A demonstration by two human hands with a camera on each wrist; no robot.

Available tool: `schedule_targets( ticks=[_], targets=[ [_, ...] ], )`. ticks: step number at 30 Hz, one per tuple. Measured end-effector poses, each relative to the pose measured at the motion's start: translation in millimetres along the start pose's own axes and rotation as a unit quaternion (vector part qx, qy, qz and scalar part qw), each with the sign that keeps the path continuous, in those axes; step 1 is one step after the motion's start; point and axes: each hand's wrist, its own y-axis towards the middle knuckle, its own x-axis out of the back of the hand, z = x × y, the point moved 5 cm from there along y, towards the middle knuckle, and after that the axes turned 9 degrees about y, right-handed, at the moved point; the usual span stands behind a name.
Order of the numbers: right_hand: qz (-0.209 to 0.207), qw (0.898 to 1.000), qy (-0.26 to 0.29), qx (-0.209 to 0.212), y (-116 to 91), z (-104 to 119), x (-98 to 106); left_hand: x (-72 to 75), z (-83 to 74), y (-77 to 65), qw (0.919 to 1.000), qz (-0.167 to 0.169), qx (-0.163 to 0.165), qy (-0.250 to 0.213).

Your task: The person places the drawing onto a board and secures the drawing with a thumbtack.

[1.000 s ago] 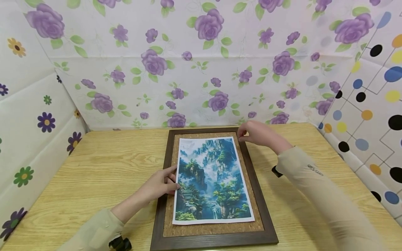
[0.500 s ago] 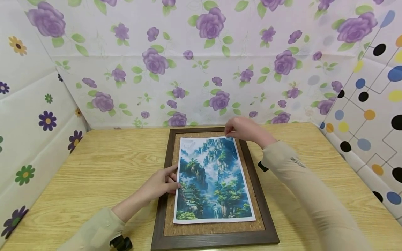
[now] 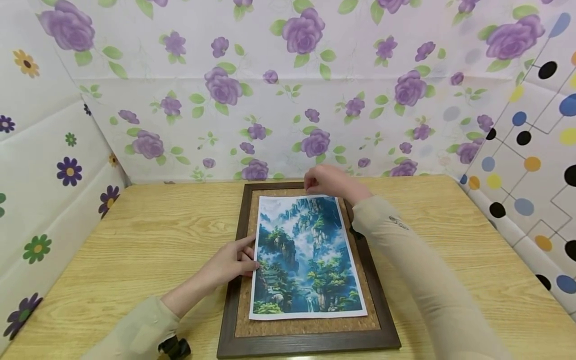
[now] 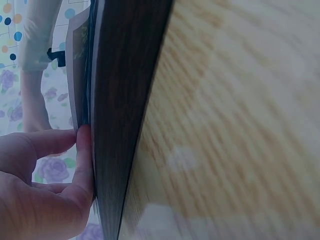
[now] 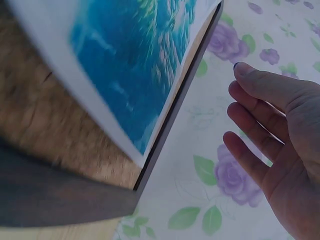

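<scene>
A landscape print [image 3: 306, 255] of misty blue-green mountains lies on a corkboard [image 3: 315, 327] with a dark brown wooden frame [image 3: 310, 343]. My left hand [image 3: 229, 262] pinches the print's left edge between thumb and fingers; in the left wrist view the paper's edge lifts slightly beside the frame. Over the board's far edge, just beyond the print's top edge, is my right hand [image 3: 330, 180], thumb and index finger drawn together. A tiny dark blue thing [image 5: 236, 65] shows at its thumb tip in the right wrist view; cannot tell its kind. The other fingers are loosely bent.
The board lies on a light wood-grain table [image 3: 171, 225]. Behind stands a hanging sheet with purple roses [image 3: 222, 87], with daisy-patterned [image 3: 69, 172] and dotted sheets [image 3: 531, 165] at the left and right.
My right hand has moved left, from the board's far right corner to above the middle of its far edge. The left hand and the print stay in place.
</scene>
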Motion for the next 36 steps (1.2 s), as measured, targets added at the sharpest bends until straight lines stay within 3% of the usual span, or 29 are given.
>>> schedule_targets(
  ticks=[7, 18, 29, 36],
  targets=[
    [0.021, 1.0, 0.012, -0.017, 14.0, 2.9, -11.2, 0.1, 1.2, 0.4, 1.0, 0.003, -0.002, -0.005],
    [0.013, 0.998, 0.064, 0.002, 23.8, -9.5, -30.3, -0.4, 0.8, 0.2, 1.0, 0.0, -0.007, -0.004],
    [0.038, 0.993, 0.106, -0.043, 21.0, -20.2, -42.8, 0.1, 0.7, 0.6, 1.0, -0.001, -0.008, 0.001],
    [0.048, 0.992, 0.099, -0.056, 22.3, -22.9, -46.7, -0.6, 0.7, -0.1, 1.0, -0.001, -0.004, -0.004]
  ],
)
